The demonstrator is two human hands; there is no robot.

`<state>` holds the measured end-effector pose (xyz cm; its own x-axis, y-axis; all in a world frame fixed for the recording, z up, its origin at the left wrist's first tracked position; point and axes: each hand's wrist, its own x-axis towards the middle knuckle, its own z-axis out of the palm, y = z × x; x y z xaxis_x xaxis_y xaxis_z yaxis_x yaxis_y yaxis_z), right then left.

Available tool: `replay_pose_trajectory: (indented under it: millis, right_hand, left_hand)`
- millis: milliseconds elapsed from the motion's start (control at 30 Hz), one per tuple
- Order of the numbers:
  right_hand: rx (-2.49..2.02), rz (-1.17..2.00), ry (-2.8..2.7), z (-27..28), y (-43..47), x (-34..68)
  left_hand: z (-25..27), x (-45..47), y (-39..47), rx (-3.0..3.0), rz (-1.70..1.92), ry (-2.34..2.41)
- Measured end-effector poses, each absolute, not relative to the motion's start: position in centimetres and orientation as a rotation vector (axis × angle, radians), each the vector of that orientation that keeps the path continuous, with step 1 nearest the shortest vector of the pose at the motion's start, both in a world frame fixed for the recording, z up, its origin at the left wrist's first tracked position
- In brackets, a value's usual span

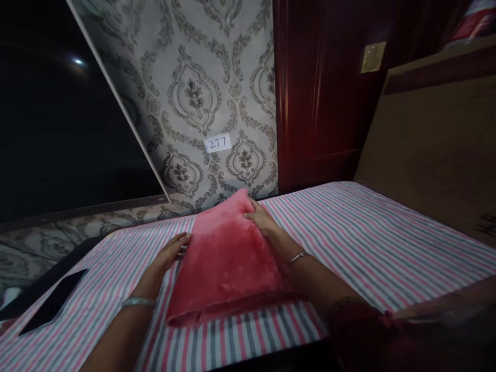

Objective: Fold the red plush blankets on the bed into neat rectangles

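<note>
A plush red-pink cloth [228,253], folded into a thick flat bundle, lies on the striped cover [349,222]. Its far right corner rises a little. My right hand [261,217] is at that upper right edge, fingers curled against the fabric, the thumb on top; the palm side is hidden. Beside the left edge is my left hand [176,250], fingers stretched out and apart, their tips at or just touching the cloth. The near edge of the bundle shows its folded layers.
A dark phone or tablet [54,299] lies at the left. Behind stand a large black screen [77,113], a patterned wall with a paper label "277" [217,143], and dark red wood panelling [325,103]. A large cardboard box [434,139] borders the right side.
</note>
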<state>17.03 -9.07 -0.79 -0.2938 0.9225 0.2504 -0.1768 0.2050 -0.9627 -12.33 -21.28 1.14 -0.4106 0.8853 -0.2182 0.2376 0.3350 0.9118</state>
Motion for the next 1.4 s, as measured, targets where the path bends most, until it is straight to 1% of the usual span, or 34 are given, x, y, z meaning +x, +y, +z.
replay_pose_trajectory:
  millis: [100, 233, 367, 567, 700, 867, 1033, 1167, 1333, 1400]
  right_hand:
    - [-0.780, 1.308, -1.336, -1.6, -8.1, 19.4]
    - [-1.020, 1.383, -1.268, -5.0, -7.6, 22.7]
    - [-1.021, 1.416, -1.260, -6.8, -7.7, 23.7]
    - [-0.969, 1.438, -1.246, -5.4, -8.4, 23.4]
    - [-0.945, 1.315, -1.282, -4.1, -7.8, 23.7]
    - [-1.138, 1.209, -1.252, -4.6, -7.1, 24.5]
    - [-1.223, 1.288, -1.226, -6.2, -7.9, 26.4]
    - [-1.259, 1.343, -1.252, -6.3, -9.6, 28.1]
    - [-1.083, 1.385, -1.416, -5.8, -12.4, 28.7]
    - [-1.047, 1.401, -1.405, -5.6, -13.0, 28.6]
  left_hand:
    - [1.1, -11.1, -20.3, 1.009, 1.098, 1.819]
    - [0.3, -9.5, -19.3, 1.072, 1.052, 1.878]
    - [-0.3, -9.0, -19.3, 1.041, 1.049, 1.981]
    - [-0.3, -9.1, -20.6, 0.975, 0.991, 1.881]
    - [-0.5, -9.0, -21.0, 0.962, 1.006, 1.835]
    - [-0.8, -8.9, -21.0, 0.984, 1.002, 1.861]
    - [-0.8, -8.4, -21.9, 0.918, 1.042, 1.779]
    - [-0.7, -7.5, -23.3, 0.843, 1.092, 1.656]
    - [-1.8, -6.3, -25.8, 0.699, 1.278, 1.500]
    - [-2.4, -5.8, -26.8, 0.673, 1.334, 1.456]
